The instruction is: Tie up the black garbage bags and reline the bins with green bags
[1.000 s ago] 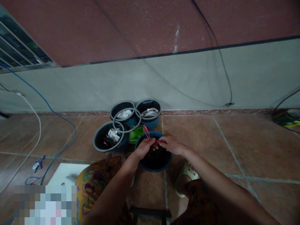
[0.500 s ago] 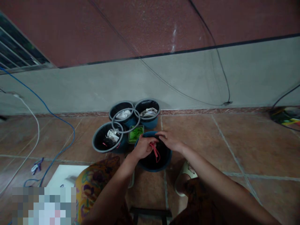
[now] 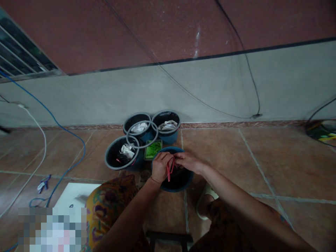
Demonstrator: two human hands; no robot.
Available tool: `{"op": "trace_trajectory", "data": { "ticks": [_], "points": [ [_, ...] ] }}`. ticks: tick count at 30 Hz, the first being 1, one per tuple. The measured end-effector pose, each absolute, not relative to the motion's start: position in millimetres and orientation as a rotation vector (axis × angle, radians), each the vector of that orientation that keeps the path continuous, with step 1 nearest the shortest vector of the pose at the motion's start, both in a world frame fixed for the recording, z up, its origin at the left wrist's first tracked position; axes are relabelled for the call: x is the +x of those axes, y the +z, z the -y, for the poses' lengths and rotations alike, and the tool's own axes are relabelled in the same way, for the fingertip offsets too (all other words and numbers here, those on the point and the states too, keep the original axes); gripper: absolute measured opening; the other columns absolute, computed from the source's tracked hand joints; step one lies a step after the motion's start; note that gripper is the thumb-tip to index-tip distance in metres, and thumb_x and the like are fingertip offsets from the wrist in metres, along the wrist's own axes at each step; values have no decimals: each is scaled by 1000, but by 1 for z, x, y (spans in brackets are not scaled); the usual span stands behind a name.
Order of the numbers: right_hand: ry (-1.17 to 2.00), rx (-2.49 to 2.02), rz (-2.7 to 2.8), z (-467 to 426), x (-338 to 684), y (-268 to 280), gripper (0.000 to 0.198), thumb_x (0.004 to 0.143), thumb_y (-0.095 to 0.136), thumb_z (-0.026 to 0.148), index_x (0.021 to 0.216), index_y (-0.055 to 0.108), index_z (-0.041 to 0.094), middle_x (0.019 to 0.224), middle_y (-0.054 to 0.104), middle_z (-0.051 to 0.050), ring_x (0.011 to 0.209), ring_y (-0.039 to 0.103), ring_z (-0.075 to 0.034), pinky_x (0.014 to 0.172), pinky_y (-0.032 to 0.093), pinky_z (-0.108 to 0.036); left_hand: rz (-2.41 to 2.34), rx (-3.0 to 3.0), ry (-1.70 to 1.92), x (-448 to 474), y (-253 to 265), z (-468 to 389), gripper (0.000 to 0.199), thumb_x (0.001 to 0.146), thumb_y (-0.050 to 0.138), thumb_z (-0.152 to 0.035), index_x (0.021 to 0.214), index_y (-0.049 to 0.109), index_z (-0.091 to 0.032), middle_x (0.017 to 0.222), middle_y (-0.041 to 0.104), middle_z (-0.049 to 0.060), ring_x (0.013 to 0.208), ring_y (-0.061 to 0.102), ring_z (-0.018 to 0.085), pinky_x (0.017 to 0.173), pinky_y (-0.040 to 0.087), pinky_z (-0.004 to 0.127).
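Observation:
Between my legs stands a blue trash bin (image 3: 173, 190) with a dark inside. My left hand (image 3: 159, 168) is over its left side, fingers closed on a red drawstring (image 3: 169, 173) that hangs in a loop into the bin. My right hand (image 3: 189, 162) reaches in from the right, its fingers bent and close together beside the left fingertips at the top of the drawstring. Whether the right fingertips also pinch the drawstring is hard to see. Dark folds, perhaps of a bag, lie below my hands.
Several more bins (image 3: 108, 159), black inside with white crumpled pieces, stand by the wall. A loose grey ring (image 3: 128, 141) rests across their rims. Beside them sits a clear box with green contents (image 3: 153, 150). A blue cable (image 3: 78, 137) and purple-handled clippers (image 3: 44, 184) lie left.
My hands have come closer together over the bin. The left hand has turned and shifted slightly right, and the red drawstring now hangs further left as a loop.

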State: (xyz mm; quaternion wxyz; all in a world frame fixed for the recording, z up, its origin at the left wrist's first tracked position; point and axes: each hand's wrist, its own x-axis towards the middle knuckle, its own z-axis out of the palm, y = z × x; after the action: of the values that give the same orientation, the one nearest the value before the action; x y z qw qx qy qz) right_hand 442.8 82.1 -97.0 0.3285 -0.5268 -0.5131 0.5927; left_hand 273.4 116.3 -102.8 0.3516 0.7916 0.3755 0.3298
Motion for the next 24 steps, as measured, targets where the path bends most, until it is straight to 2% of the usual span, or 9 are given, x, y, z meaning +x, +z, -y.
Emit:
{"op": "trace_trajectory", "data": {
  "ticks": [3,5,9,12,17,24],
  "points": [
    [1534,-1453,1321,-83,444,-98,19,80,49,16,88,66,16,71,61,2,62,54,-10,57,41,-20,-1017,2069,883,273,-104,-116,14,85,64,-26,90,77,-26,91,68,8,94,60,24,106,32,42],
    [1366,-1560,1426,-84,445,-99,18,82,49,16,85,67,16,71,62,1,64,55,-10,59,41,-21,-1025,2116,860,272,-105,-116,15,86,62,-27,90,77,-26,88,68,7,90,59,23,106,31,43],
    [794,-1817,1771,-84,446,-98,20,87,48,17,88,68,17,88,68,-5,81,60,-14,74,43,-25,-1075,2131,813,272,-114,-116,16,87,60,-23,86,76,-25,84,66,8,85,57,22,89,40,36],
    [547,-1978,1937,-81,446,-94,22,92,45,19,94,66,17,100,68,-9,89,63,-17,79,43,-27,-1160,2059,760,271,-122,-116,17,84,61,-17,74,73,-24,78,64,6,80,56,20,81,41,31],
    [486,-2102,2039,-80,456,-91,28,94,39,18,97,67,17,100,71,-12,93,66,-22,82,44,-29,-1291,2087,450,261,-128,-116,21,81,60,-13,63,68,-21,68,56,3,69,53,16,74,39,27],
    [701,-2127,2101,-83,464,-111,26,92,43,15,94,69,18,95,74,-10,90,68,-21,78,46,-28,-1379,2055,282,245,-133,-108,24,77,64,-12,56,57,-19,59,49,1,64,53,16,70,40,27]
  ]
}}
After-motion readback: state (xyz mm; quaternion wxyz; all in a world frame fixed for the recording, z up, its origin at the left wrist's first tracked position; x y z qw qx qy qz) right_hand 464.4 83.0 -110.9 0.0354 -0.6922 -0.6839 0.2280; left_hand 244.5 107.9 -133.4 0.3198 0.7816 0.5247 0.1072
